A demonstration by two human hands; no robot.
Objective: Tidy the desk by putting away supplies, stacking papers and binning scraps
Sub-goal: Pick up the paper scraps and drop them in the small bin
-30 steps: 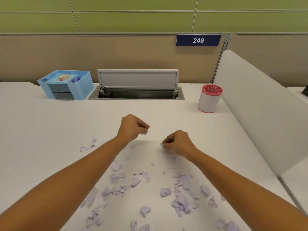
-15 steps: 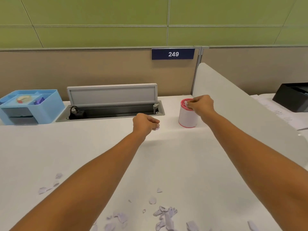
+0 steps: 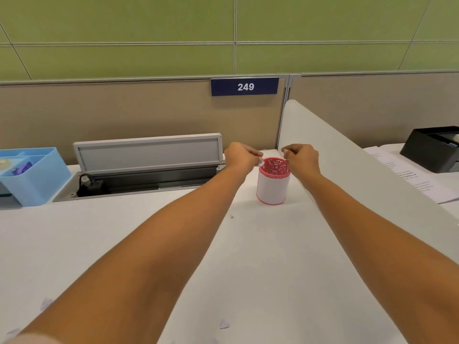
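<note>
The left hand (image 3: 242, 157) has come up from the middle of the counter (image 3: 260, 256) to the left rim of the pink-and-white cup (image 3: 272, 188). The right hand (image 3: 301, 157) has slid from over the cup to its right rim. The left grip pinches a pale paper scrap (image 3: 260, 163) right at the rim. The right grip is curled tight, but I cannot tell if it holds anything. The cup stands near the back right corner. A few loose scraps (image 3: 224, 324) lie by the near edge.

The cup (image 3: 272, 188) stands on the desk (image 3: 260, 256), right of the cable box (image 3: 149, 155).
</note>
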